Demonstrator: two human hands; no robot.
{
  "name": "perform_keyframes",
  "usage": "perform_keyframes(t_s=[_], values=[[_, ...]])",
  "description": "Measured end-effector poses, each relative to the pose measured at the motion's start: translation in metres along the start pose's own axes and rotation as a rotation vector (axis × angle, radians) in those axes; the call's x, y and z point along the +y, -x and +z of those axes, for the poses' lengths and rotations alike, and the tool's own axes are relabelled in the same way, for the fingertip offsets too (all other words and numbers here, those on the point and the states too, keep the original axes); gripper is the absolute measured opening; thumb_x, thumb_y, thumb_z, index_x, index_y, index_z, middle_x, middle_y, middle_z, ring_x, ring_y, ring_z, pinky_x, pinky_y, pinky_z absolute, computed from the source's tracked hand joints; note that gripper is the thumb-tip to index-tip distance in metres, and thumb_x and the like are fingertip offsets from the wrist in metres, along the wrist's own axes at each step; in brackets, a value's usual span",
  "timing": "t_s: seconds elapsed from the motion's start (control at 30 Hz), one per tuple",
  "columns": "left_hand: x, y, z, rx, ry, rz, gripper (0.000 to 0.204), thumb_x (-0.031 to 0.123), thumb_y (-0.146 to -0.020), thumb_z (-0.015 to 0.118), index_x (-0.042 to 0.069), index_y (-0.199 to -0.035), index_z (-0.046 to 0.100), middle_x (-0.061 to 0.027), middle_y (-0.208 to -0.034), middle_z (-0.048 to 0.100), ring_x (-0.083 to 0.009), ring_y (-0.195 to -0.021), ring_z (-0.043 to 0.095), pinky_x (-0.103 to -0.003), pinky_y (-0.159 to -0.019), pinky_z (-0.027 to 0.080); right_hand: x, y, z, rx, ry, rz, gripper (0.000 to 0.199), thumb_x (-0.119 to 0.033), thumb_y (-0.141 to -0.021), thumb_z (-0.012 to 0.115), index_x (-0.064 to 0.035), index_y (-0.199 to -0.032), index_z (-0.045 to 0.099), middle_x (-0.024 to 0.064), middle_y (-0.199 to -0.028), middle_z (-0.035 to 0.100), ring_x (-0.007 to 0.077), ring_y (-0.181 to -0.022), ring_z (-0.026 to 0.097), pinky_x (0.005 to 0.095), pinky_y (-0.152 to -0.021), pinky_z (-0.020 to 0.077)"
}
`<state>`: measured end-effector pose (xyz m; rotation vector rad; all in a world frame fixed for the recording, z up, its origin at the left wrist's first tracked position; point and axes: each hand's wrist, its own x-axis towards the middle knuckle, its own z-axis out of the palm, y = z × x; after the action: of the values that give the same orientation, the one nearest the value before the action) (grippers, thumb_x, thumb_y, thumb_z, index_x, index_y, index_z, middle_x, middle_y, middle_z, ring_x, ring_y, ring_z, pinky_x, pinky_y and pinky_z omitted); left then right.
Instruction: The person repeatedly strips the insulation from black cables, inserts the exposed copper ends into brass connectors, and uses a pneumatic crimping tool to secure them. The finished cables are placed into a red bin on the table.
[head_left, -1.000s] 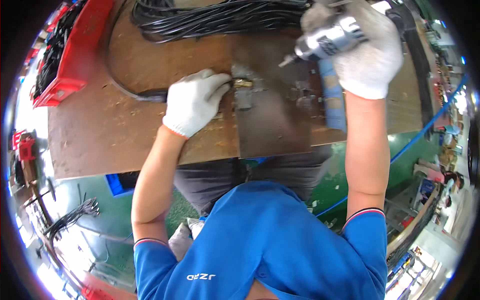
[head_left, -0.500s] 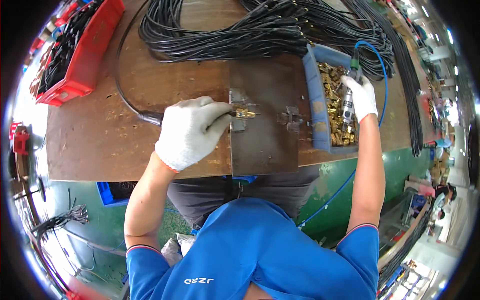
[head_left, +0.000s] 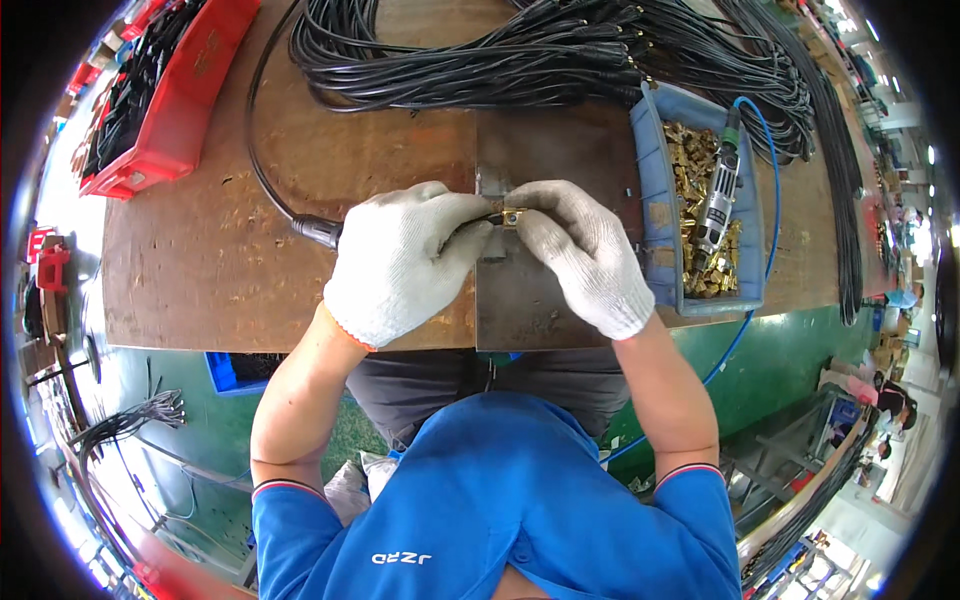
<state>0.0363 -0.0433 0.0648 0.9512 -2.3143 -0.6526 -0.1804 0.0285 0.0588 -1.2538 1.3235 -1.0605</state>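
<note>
My left hand (head_left: 400,265), in a white knit glove, is closed in a pinch on the end of a black cable (head_left: 262,172). The cable's thick black sleeve (head_left: 317,230) sticks out on the left side of that hand. A small brass connector (head_left: 511,217) sits at the cable end, between both hands. My right hand (head_left: 588,258), gloved too, pinches the connector from the right. Partly hidden behind the fingers is a metal fixture (head_left: 492,184) on a dark plate (head_left: 540,318). A silver air screwdriver (head_left: 717,205) rests in the blue bin.
The blue bin (head_left: 657,215) of brass parts stands right of the plate, and a blue air hose (head_left: 775,215) curves past it. Bundled black cables (head_left: 470,70) cover the table's far side. A red crate (head_left: 180,110) of black parts stands at far left.
My right hand has let go of the air screwdriver, leaving it in the blue bin, and has moved left to the brass connector. The connector is now off the fixture, between my hands.
</note>
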Motion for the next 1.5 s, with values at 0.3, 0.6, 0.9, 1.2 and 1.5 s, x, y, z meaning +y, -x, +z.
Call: perform_keyframes(t_s=[0.3,0.6,0.9,1.2,1.5], values=[[0.006,0.007,-0.004,-0.018,-0.224,0.206,0.03,0.016,-0.083,0.083,0.008,-0.111,0.076,-0.0091,-0.088,0.07,-0.0334,-0.084,0.072,-0.046,-0.073,0.057,0.017,0.002,-0.005,-0.006,-0.325,0.059,0.021,-0.014,-0.11,0.066,0.0019,-0.121,0.074,0.0026,-0.091,0.074,0.0066,-0.071,0.065,0.0248,-0.064,0.0529],[-0.035,0.024,-0.052,0.043,-0.323,-0.008,0.073,0.026,-0.07,0.093,0.01,-0.137,0.07,-0.0126,-0.138,0.068,-0.0397,-0.134,0.059,-0.05,-0.115,0.046,-0.012,-0.011,-0.023,0.184,-0.441,0.058,0.019,-0.015,-0.107,0.068,0.0011,-0.115,0.074,0.0089,-0.087,0.076,0.0136,-0.063,0.068,0.0272,-0.054,0.0535],[-0.045,0.028,-0.041,0.051,-0.33,0.047,0.046,0.017,-0.079,0.085,0.009,-0.123,0.075,-0.0123,-0.117,0.076,-0.0376,-0.114,0.07,-0.048,-0.103,0.053,-0.035,0.002,-0.012,0.133,-0.282,-0.055,0.019,-0.012,-0.108,0.068,0.0026,-0.119,0.073,0.0053,-0.091,0.074,0.0085,-0.072,0.067,0.0241,-0.064,0.0532],[-0.001,0.017,-0.038,-0.048,-0.042,0.034,0.047,0.019,-0.083,0.084,0.009,-0.128,0.072,-0.0148,-0.11,0.076,-0.0394,-0.108,0.071,-0.049,-0.099,0.054,-0.035,0.019,-0.007,0.083,0.113,-0.421,0.02,-0.006,-0.1,0.078,-0.0025,-0.12,0.074,0.0083,-0.102,0.079,0.01,-0.085,0.074,0.0254,-0.072,0.0578],[0.015,0.021,-0.028,-0.07,0.139,-0.125,0.043,0.012,-0.083,0.082,0.005,-0.124,0.071,-0.0172,-0.105,0.076,-0.0396,-0.098,0.074,-0.046,-0.089,0.058,-0.032,0.02,-0.01,0.095,0.117,-0.542,0.015,-0.01,-0.1,0.078,-0.0032,-0.113,0.072,0.0118,-0.099,0.079,0.0231,-0.086,0.08,0.0323,-0.074,0.0608]])
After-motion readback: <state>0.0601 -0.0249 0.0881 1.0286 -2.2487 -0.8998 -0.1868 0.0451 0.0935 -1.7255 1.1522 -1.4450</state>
